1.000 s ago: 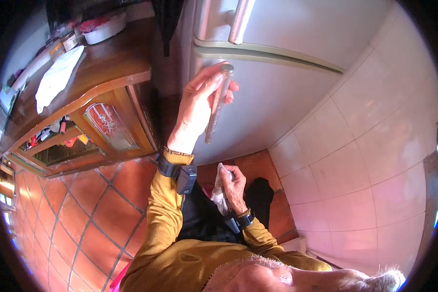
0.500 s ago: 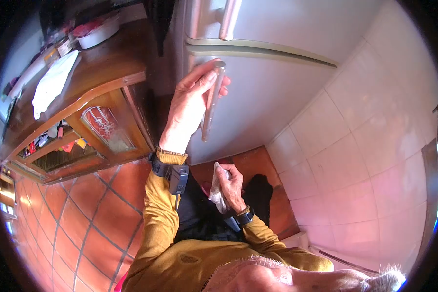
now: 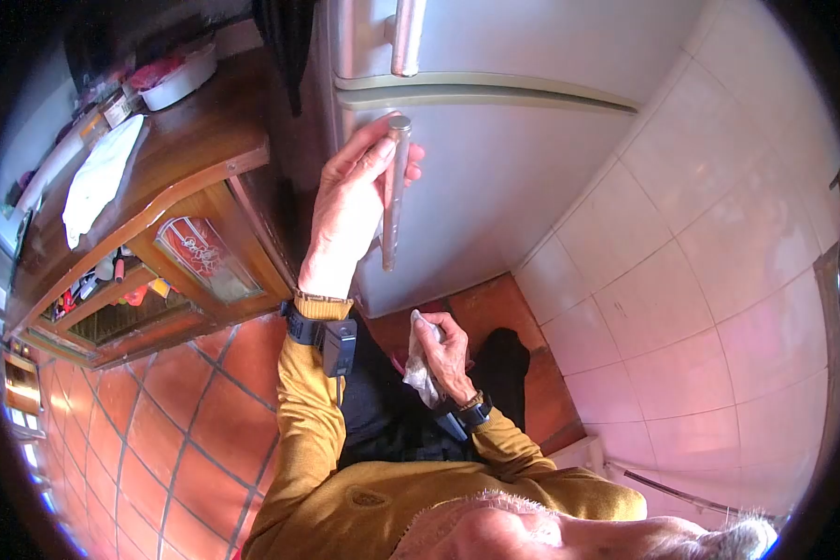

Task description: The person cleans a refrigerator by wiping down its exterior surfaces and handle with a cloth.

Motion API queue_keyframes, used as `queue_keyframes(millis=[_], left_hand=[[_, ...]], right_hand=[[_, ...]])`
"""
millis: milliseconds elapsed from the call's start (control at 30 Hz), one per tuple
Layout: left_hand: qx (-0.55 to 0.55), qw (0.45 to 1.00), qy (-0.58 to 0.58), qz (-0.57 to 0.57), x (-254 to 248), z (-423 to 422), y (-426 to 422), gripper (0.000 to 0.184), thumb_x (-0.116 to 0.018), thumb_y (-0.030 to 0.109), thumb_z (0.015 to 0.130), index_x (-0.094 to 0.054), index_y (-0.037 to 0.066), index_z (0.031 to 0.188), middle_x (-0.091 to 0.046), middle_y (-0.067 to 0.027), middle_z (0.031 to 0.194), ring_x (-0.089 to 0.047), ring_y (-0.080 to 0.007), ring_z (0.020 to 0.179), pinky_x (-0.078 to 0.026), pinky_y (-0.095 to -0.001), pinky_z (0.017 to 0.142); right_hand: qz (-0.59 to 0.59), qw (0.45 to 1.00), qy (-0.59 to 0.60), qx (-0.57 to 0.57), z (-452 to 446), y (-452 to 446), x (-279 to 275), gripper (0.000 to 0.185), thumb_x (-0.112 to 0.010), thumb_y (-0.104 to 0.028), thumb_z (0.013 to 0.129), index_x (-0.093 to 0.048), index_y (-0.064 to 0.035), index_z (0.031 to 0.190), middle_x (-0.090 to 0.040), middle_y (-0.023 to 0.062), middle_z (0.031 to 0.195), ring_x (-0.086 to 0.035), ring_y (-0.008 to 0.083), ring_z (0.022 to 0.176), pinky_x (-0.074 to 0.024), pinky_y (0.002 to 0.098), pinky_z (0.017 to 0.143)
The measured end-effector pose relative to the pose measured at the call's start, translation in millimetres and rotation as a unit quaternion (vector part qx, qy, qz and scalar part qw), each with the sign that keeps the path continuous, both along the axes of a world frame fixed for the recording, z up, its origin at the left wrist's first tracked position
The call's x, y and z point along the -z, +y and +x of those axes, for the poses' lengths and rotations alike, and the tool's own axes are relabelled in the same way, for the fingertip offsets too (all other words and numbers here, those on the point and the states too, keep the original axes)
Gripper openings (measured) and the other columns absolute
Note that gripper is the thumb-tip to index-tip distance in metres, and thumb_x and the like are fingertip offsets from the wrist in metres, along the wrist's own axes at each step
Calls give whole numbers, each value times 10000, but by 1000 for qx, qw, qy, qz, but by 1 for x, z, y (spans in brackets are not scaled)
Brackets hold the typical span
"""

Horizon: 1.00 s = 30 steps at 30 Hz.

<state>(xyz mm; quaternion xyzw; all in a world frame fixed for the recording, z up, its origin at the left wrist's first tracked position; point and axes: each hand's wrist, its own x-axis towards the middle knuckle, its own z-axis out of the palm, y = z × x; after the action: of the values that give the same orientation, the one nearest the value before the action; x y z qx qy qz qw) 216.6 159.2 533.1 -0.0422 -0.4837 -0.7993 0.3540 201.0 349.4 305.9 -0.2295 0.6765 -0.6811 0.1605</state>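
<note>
My left hand [image 3: 353, 201] is wrapped round the upright metal handle [image 3: 397, 201] of the lower fridge door [image 3: 495, 187], with the thumb near its top end. That door appears closed against the fridge body. Lower down, in front of my body, my right hand [image 3: 448, 359] is closed on a crumpled, whitish clear plastic bag [image 3: 418, 369]. The bag hangs below the fingers, and I cannot make out whether anything is inside it.
A wooden cabinet [image 3: 191, 154] stands left of the fridge, with a white cloth [image 3: 103, 177] and a white basin [image 3: 182, 82] on top. The upper fridge door has its own handle [image 3: 408, 37]. A tiled wall [image 3: 663, 299] rises at the right, above a terracotta floor [image 3: 187, 420].
The view has shifted slightly, so the fridge and handle appear a little further left. My left hand stays on the handle and my right hand keeps the bag.
</note>
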Motion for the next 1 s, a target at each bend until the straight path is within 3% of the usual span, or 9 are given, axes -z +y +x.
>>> queue_keyframes(millis=[333,500,733,933,1000], left_hand=[[-28,1000,0,-5,0,-6,1,332,-513,189,980,-555,17,1260,-656,-141,970,-608,-204,858,-494,-334,796],[78,996,26,38,4,-6,-13,325,-513,210,981,-569,33,1248,-659,-143,944,-608,-216,830,-495,-354,796],[68,996,24,42,2,-7,-9,315,-515,227,982,-578,44,1231,-657,-143,939,-604,-226,824,-492,-359,791],[86,995,16,54,-2,-3,-7,310,-566,202,968,-596,41,1231,-677,-104,954,-639,-178,847,-516,-295,789],[21,1000,5,-12,-3,0,3,340,-565,205,974,-572,23,1261,-679,-120,976,-638,-163,843,-516,-276,767]], right_hand=[[19,1000,-17,-9,4,0,-5,185,-687,-191,894,-666,-27,978,-652,4,815,-546,60,725,-470,240,649],[-17,999,-32,-10,0,-1,8,184,-685,-192,897,-663,-24,969,-653,-3,799,-548,54,709,-472,243,635],[25,1000,-4,-11,4,0,-11,180,-684,-180,896,-661,-21,976,-654,2,795,-555,56,720,-477,247,640],[12,1000,17,-16,4,-1,-18,179,-683,-185,898,-664,-26,978,-655,-3,798,-555,53,713,-472,241,635],[1,1000,17,-18,6,-3,-31,179,-683,-184,897,-665,-25,977,-653,-3,794,-555,57,709,-474,245,635]])
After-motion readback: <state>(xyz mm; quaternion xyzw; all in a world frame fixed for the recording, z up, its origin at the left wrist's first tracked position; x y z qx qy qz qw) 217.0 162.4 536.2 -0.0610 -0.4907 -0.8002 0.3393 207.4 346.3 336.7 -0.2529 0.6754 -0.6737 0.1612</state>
